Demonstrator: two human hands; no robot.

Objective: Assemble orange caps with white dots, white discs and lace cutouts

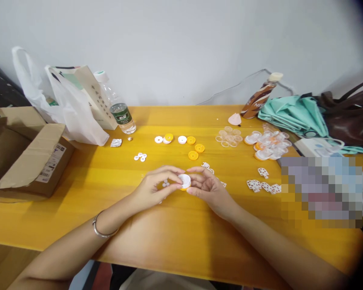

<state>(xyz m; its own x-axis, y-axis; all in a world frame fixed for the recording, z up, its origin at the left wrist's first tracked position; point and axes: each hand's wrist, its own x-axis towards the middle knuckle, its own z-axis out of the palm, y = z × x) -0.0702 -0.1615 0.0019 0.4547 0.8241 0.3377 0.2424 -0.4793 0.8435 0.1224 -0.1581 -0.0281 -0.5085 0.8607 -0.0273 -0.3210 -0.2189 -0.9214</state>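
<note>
Between my two hands, above the table, is a small round white-and-yellow plastic piece point(185, 182), white on top with a yellow rim below. My left hand point(159, 185) pinches its left side with thumb and fingers. The thumb and forefinger of my right hand point(211, 188) close on its right edge, the other fingers curled behind. Small white discs point(166, 183) lie partly hidden by my left hand. White spoked pieces point(206, 165) show behind my right hand. Beyond them lie yellow discs point(193, 155) and white discs point(182, 139).
Right: clear rings point(229, 137), a pile of assembled round pieces point(269, 145), white spoked parts point(254, 185), a brown bottle point(258, 96), a folded green umbrella point(293, 112). Left: an open cardboard box point(51, 161), a white plastic bag point(75, 108), a water bottle point(121, 114).
</note>
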